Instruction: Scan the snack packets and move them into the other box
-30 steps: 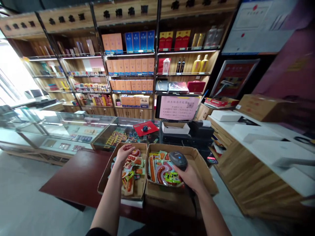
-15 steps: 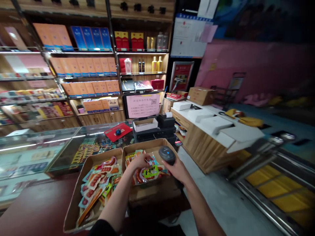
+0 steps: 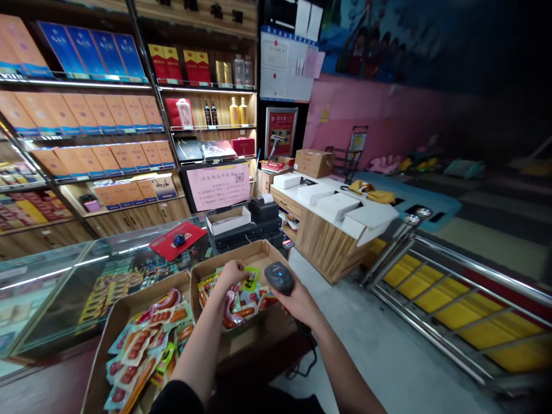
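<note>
My right hand (image 3: 299, 305) is wrapped around the handle of a black barcode scanner (image 3: 279, 277) with a small blue light on its head. A cardboard box (image 3: 259, 253) of wrapped sausages lies just below the scanner. Over that box my left hand (image 3: 232, 275) pinches a yellow-green snack packet (image 3: 250, 279) by its left edge; the fingertips are partly hidden. Beneath it lie more packs, among them a curved sausage in clear wrap (image 3: 230, 310). To the left stands a second cardboard box (image 3: 101, 345), holding several sausage packs (image 3: 140, 345).
Behind the boxes are a white tray (image 3: 228, 221), a receipt printer (image 3: 264, 208) and a pink sign (image 3: 219, 187). A glass display counter (image 3: 52, 287) runs left, with a red folder (image 3: 176, 240) on top. A metal railing (image 3: 431, 299) stands right; a scanner cable (image 3: 306, 365) hangs down.
The view has turned to the right. My left hand has shifted up with the yellow-green packet, which lay lower in the box before. The scanner stays in my right hand.
</note>
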Available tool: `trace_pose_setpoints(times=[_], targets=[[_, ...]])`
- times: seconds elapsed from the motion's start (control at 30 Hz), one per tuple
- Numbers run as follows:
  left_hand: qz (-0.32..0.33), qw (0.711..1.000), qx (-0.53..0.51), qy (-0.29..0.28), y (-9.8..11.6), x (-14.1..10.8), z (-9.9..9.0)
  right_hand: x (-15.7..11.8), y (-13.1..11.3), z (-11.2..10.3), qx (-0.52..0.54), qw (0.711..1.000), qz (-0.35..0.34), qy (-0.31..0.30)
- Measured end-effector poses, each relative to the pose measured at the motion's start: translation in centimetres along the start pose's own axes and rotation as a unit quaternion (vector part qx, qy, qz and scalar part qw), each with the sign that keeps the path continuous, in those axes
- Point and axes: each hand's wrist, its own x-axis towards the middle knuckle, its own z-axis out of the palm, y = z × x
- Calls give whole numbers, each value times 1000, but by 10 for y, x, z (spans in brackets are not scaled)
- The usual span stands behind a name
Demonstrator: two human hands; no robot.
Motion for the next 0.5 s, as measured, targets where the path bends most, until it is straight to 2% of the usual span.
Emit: trace_pose_setpoints(times=[0.07,0.2,0.37,0.5], targets=[[-26,993,-115,22,4,2,0,0,-2,4,2,1000,17,-15],[-61,950,-305,31,8,-2,6,0,-10,9,-7,999,19,-24],[-65,940,-335,3,5,-8,4,3,-14,12,-46,999,-10,-28],[-63,943,-325,18,3,-10,-1,6,-7,16,-47,997,-41,-35]])
